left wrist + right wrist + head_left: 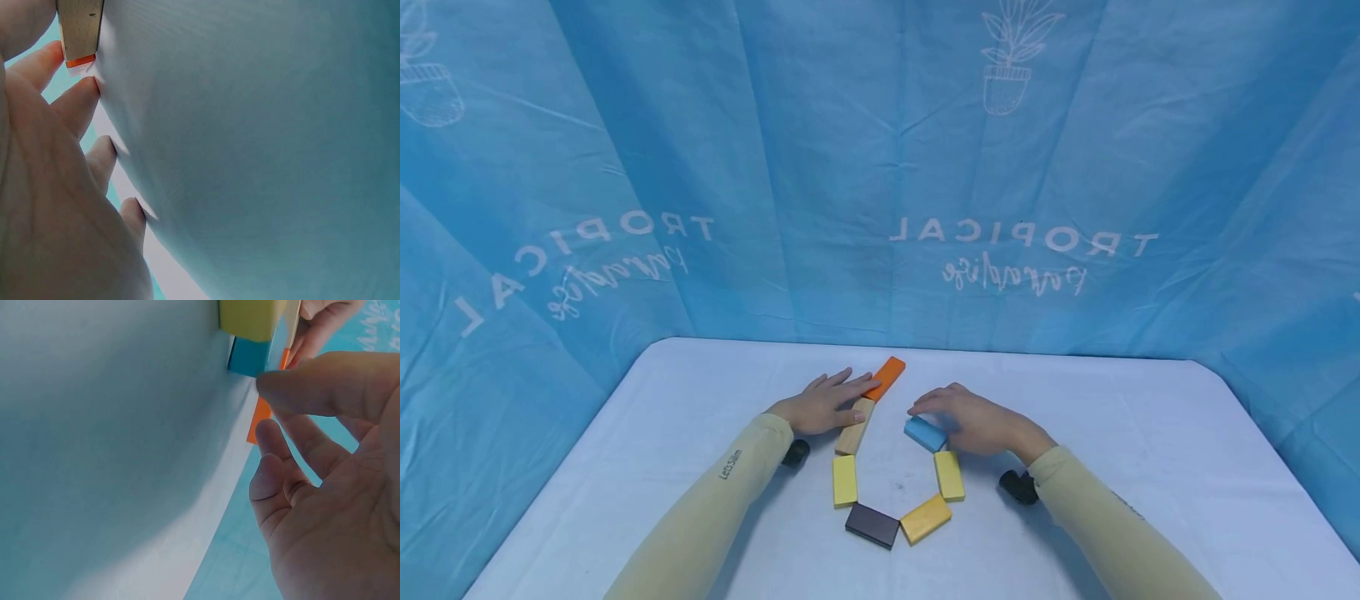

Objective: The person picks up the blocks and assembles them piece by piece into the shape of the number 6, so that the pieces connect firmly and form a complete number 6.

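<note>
Several small rectangular blocks form a rounded, gapped outline on the white table. My left hand (826, 403) lies palm down with fingers spread at its far left side. Its fingertips touch the orange block (890, 373), and the thumb rests on the plain wooden block (854, 433). My right hand (981, 421) pinches the blue block (925, 433) between thumb and index finger. In the right wrist view the thumb (300, 387) is against the end of the blue block (249, 357), while the other fingers curl loosely below; the index finger's contact is partly hidden.
Nearer me are a yellow block (845, 482) on the left, a dark block (872, 526), an amber block (926, 518) and another yellow block (950, 476) on the right. A blue printed curtain (850, 167) hangs behind the white table (700, 392).
</note>
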`<state>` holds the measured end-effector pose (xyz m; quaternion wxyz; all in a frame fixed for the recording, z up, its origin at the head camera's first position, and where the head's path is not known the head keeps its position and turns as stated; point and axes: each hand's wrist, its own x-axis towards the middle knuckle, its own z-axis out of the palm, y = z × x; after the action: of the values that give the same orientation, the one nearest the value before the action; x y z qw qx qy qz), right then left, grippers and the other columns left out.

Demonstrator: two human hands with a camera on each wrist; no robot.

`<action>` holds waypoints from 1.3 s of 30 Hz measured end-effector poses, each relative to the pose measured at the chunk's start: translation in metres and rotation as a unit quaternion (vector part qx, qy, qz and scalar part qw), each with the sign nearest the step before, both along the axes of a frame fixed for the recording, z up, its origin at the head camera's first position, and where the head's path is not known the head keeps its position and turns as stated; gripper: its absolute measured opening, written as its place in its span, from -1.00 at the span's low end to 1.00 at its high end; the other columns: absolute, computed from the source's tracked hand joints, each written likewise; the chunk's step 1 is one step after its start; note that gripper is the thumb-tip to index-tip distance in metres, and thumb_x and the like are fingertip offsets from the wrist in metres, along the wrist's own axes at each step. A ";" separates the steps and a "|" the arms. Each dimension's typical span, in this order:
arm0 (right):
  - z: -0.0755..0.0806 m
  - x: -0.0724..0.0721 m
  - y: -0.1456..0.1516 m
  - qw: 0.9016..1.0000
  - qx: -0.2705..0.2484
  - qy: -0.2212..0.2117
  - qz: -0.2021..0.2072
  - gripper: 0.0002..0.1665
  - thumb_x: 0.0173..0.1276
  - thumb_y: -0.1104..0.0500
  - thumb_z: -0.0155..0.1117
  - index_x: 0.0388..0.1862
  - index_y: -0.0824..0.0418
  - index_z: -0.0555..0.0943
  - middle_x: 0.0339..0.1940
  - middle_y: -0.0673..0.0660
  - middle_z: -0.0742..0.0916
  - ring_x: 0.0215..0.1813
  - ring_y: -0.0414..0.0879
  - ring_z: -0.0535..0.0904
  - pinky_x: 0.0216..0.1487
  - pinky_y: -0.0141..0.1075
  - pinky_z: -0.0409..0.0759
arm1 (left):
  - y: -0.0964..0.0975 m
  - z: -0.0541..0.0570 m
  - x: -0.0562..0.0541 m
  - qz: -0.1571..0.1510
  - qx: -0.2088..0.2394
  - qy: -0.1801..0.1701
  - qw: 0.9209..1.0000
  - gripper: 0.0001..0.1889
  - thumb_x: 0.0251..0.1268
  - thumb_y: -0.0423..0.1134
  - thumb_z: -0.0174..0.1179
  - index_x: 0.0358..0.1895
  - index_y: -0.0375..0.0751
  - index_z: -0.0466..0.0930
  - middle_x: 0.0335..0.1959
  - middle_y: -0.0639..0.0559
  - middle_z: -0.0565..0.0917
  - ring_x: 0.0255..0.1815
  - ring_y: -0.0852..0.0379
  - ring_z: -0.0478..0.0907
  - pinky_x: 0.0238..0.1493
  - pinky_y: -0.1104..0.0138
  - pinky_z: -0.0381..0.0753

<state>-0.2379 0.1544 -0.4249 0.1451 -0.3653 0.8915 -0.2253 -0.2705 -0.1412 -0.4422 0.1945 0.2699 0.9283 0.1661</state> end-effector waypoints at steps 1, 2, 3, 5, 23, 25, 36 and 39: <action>0.001 0.000 0.001 1.000 -0.008 -0.004 -0.001 -0.24 0.18 0.52 0.16 0.37 0.11 0.55 0.37 0.09 0.56 0.40 0.10 0.38 0.38 0.06 0.40 | 0.000 0.000 0.000 0.000 0.000 0.000 1.000 -0.29 0.55 0.19 -0.04 0.64 0.10 0.02 0.65 0.05 0.03 0.66 -0.11 -0.23 0.58 -0.11 -0.27; 0.001 0.000 0.002 1.000 -0.017 -0.009 -0.002 -0.27 0.19 0.51 0.15 0.37 0.14 0.55 0.37 0.11 0.57 0.40 0.11 0.38 0.37 0.08 0.40 | 0.000 0.000 0.000 -0.001 0.001 0.001 1.000 -0.29 0.55 0.19 -0.05 0.64 0.10 0.02 0.65 0.05 0.03 0.66 -0.11 -0.23 0.57 -0.11 -0.27; 0.002 0.001 0.003 1.000 -0.021 -0.012 -0.003 -0.29 0.21 0.49 0.14 0.37 0.14 0.55 0.36 0.12 0.57 0.39 0.12 0.38 0.38 0.09 0.40 | 0.000 0.001 0.001 -0.001 0.003 0.001 1.000 -0.29 0.55 0.19 -0.04 0.64 0.09 0.03 0.65 0.04 0.04 0.66 -0.11 -0.23 0.57 -0.11 -0.27; 0.002 0.001 0.004 1.000 -0.027 -0.015 -0.003 -0.34 0.27 0.44 0.14 0.37 0.16 0.54 0.36 0.11 0.58 0.38 0.11 0.40 0.37 0.09 0.40 | 0.000 0.001 0.001 -0.001 0.004 0.000 1.000 -0.29 0.55 0.19 -0.05 0.64 0.09 0.03 0.64 0.04 0.04 0.66 -0.11 -0.23 0.57 -0.11 -0.28; -0.002 -0.001 -0.001 0.999 0.001 -0.031 0.018 -0.43 0.41 0.38 0.20 0.39 0.15 0.53 0.35 0.14 0.56 0.34 0.07 0.46 0.32 0.02 0.49 | 0.002 0.004 0.002 0.006 -0.001 -0.004 1.000 -0.30 0.55 0.18 -0.04 0.64 0.10 0.03 0.65 0.05 0.03 0.66 -0.11 -0.23 0.57 -0.11 -0.28; -0.002 -0.001 -0.001 0.999 0.003 -0.029 0.018 -0.43 0.42 0.38 0.21 0.39 0.14 0.53 0.36 0.14 0.55 0.36 0.07 0.45 0.34 0.01 0.48 | 0.002 0.004 0.002 0.006 0.000 -0.005 1.000 -0.30 0.55 0.18 -0.04 0.64 0.10 0.03 0.65 0.05 0.03 0.66 -0.11 -0.23 0.57 -0.11 -0.28; -0.003 0.000 -0.002 0.999 0.004 -0.036 0.014 -0.45 0.44 0.36 0.19 0.39 0.13 0.53 0.37 0.11 0.54 0.38 0.04 0.42 0.37 0.00 0.45 | 0.003 0.005 0.003 0.006 0.001 -0.004 1.000 -0.30 0.55 0.18 -0.05 0.63 0.09 0.04 0.65 0.04 0.03 0.66 -0.12 -0.22 0.57 -0.12 -0.28; -0.003 0.000 -0.002 0.999 0.002 -0.037 0.015 -0.44 0.43 0.37 0.19 0.39 0.13 0.53 0.37 0.12 0.55 0.38 0.05 0.43 0.36 0.01 0.45 | 0.003 0.005 0.003 0.004 0.004 -0.003 1.000 -0.30 0.56 0.18 -0.05 0.63 0.08 0.04 0.65 0.03 0.04 0.66 -0.12 -0.22 0.57 -0.13 -0.28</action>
<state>-0.2375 0.1523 -0.4278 0.1819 -0.3695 0.8807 -0.2342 -0.2674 -0.1383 -0.4371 0.1957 0.2663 0.9281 0.1713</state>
